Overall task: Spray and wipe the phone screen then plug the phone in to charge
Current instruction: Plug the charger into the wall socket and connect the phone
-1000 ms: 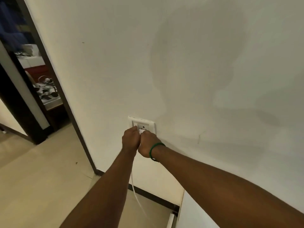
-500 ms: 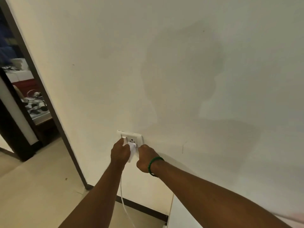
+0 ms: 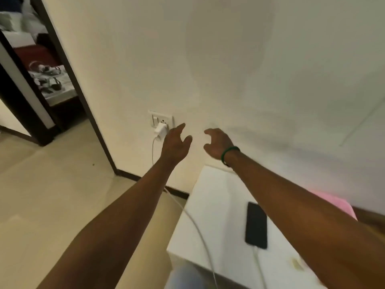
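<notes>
hanging in the air before the wall (image 3: 250, 69), both hands are empty with fingers spread: left hand (image 3: 175, 143) just right of the charger (image 3: 160, 130), right hand (image 3: 218, 143) further right, a green band (image 3: 229, 153) on its wrist. hands apart, open wall between them.

one charger sits in one socket plate (image 3: 155, 117), low on the wall. one white cable (image 3: 183, 211) drops from it, passes behind the left forearm, then runs near and right over the table edge.

one phone (image 3: 256, 225), dark screen up, lies flat on the white table (image 3: 216, 205), a cable at its near end. pink item (image 3: 337, 205) at the table's far right, blurred.

doorway (image 3: 31, 80) at far left; bare floor (image 3: 52, 195) left of the table.
</notes>
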